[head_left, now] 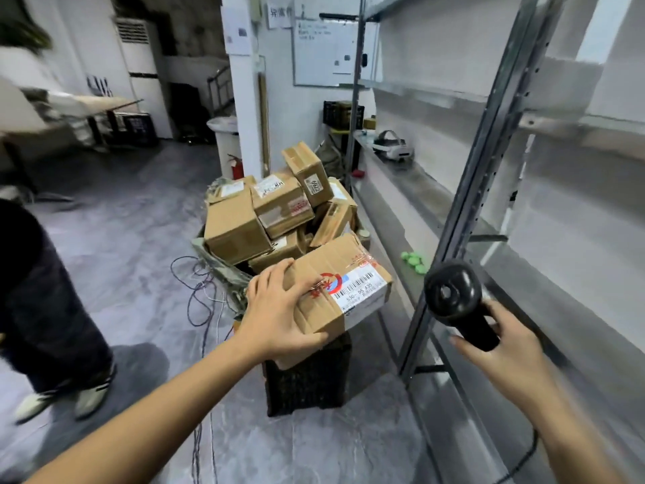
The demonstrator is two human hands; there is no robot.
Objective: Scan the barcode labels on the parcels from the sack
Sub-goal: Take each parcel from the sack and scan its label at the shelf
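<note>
My left hand grips a brown cardboard parcel by its near left corner, fingers over the top and thumb under the front edge. The parcel's white barcode label faces up and to the right. My right hand holds a black handheld scanner by its handle, head raised, just right of the parcel and apart from it. Behind the held parcel, several more brown parcels are heaped in an open sack.
A black crate stands under the held parcel. A metal shelving rack runs along the right, with a white headset and green pieces on its shelf. A person's legs stand at left. Cables lie on the floor.
</note>
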